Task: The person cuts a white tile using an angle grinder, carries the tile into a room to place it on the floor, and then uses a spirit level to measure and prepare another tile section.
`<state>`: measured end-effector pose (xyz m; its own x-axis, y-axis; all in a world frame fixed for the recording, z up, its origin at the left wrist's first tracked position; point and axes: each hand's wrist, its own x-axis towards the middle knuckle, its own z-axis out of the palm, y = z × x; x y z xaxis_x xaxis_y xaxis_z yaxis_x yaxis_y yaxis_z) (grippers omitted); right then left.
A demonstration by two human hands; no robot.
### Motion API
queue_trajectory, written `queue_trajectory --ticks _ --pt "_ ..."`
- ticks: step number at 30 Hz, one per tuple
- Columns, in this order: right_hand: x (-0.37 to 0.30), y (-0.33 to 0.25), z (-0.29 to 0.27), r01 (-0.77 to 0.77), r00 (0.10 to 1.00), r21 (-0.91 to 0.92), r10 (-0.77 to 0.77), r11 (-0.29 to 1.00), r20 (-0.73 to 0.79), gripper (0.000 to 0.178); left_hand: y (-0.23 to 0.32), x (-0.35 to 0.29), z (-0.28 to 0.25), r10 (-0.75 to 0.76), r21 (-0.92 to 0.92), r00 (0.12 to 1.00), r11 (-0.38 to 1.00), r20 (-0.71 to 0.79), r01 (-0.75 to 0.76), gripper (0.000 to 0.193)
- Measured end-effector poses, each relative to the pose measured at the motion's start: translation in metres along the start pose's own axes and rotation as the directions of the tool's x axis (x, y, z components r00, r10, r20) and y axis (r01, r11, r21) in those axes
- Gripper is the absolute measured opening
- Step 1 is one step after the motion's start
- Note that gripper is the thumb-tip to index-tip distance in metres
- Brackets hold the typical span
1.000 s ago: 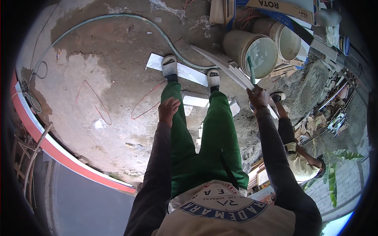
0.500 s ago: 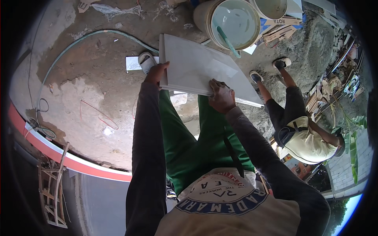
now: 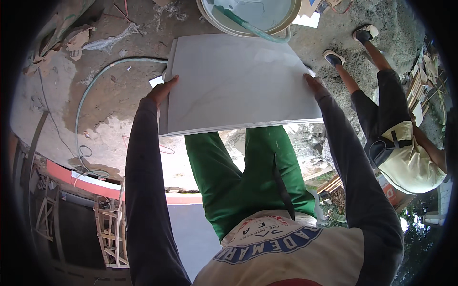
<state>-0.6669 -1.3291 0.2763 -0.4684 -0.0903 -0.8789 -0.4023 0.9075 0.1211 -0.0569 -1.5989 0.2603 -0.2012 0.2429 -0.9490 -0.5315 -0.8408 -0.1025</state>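
A stack of large, flat grey tiles [image 3: 238,83] with faint marbling lies level in front of my legs, its layered edge showing on the near side. My left hand [image 3: 164,91] is closed on the left edge, thumb on top. At the opposite edge my right hand [image 3: 315,85] grips the stack the same way. The fingers underneath are hidden on both sides. Just beyond the far edge stands a bucket [image 3: 208,20] of water, with a green hose [image 3: 234,18] dipping into it.
The hose's long run [image 3: 90,88] curves over the dirt floor to the left. A person [image 3: 408,157] in dark shorts stands close on the right. A red and white kerb [image 3: 107,187] and wooden frames [image 3: 112,233] lie behind left. Cardboard and plastic scraps [image 3: 78,43] litter the far left.
The tile stack has come level and wider into view. My right hand has shifted from its near edge to its right edge. The bucket now appears closer to the stack.
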Motion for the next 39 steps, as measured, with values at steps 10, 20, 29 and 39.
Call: queue_trajectory --ticks 10,20,29,39 --pt "0.001 -0.010 0.017 -0.174 0.929 0.442 -0.002 0.880 0.370 0.060 -0.018 0.004 0.019 0.196 0.035 0.971 0.981 -0.135 -0.193 0.089" --pt "0.053 -0.009 0.017 -0.007 0.957 0.254 -0.067 0.967 0.282 0.062 0.014 0.067 0.005 0.157 0.479 0.851 0.870 -0.500 0.121 0.088" --pt "0.049 -0.050 0.050 -0.113 0.991 -0.336 0.081 0.935 -0.108 0.091 0.027 0.060 0.024 0.166 0.475 0.618 0.795 -0.769 0.377 0.073" --pt "-0.141 -0.101 -0.001 -0.123 0.973 -0.366 0.039 0.922 -0.228 0.095 -0.087 -0.057 0.008 -0.018 0.271 0.712 0.917 -0.702 0.291 0.065"
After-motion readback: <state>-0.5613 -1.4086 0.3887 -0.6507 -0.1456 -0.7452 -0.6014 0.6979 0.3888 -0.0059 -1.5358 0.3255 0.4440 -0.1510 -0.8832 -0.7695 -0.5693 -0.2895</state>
